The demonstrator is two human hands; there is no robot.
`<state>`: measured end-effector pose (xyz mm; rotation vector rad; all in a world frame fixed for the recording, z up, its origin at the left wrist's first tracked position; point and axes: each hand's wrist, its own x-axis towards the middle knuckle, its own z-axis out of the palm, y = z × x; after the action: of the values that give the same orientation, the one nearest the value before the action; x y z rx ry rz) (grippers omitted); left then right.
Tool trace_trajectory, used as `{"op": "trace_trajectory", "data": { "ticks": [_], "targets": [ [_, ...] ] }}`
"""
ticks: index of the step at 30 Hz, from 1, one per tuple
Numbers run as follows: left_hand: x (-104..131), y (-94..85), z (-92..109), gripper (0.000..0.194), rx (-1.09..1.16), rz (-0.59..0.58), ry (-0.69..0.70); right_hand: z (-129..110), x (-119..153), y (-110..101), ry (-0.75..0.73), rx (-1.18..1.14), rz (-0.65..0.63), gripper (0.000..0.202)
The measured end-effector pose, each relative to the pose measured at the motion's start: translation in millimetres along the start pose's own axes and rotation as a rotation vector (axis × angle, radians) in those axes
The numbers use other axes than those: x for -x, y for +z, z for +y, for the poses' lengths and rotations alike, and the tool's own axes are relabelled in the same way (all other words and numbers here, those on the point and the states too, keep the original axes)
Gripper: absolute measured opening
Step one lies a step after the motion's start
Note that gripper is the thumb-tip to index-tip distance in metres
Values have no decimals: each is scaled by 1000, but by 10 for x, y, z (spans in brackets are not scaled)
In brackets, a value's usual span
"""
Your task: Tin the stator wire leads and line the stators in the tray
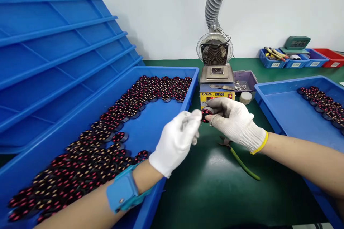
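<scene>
Had one round part [205, 115] pinched in my right hand [238, 120] above the desk [204, 189], left hand [174, 141] at its edge, grip unclear; left tray [152, 121] held many, right tray [287, 103] fewer, couldn't tell which were done.

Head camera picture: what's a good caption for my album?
Gloved right hand holds a round part, gloved left hand at its edge, between blue trays.
</scene>
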<state>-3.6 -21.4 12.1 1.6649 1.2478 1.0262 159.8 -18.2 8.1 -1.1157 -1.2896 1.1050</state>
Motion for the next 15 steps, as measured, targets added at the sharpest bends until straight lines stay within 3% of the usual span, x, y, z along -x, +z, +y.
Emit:
{"op": "trace_trajectory", "data": {
  "ticks": [2,5,9,11,15],
  "targets": [
    [30,19,-3,28,-19,-33,-8,-2,1,0,-21,32,-17,30],
    [86,-18,-7,18,53,23,87,7,-16,-12,-15,69,9,32],
    [43,-81,-9,37,125,153,95,21,-8,-17,-31,74,6,33],
    [-12,-61,-6,42,97,140,46,31,12,-14,-68,77,-30,33],
    [-49,34,4,33,-54,34,-62,72,14,-37,-102,132,-54,31]
  ]
}}
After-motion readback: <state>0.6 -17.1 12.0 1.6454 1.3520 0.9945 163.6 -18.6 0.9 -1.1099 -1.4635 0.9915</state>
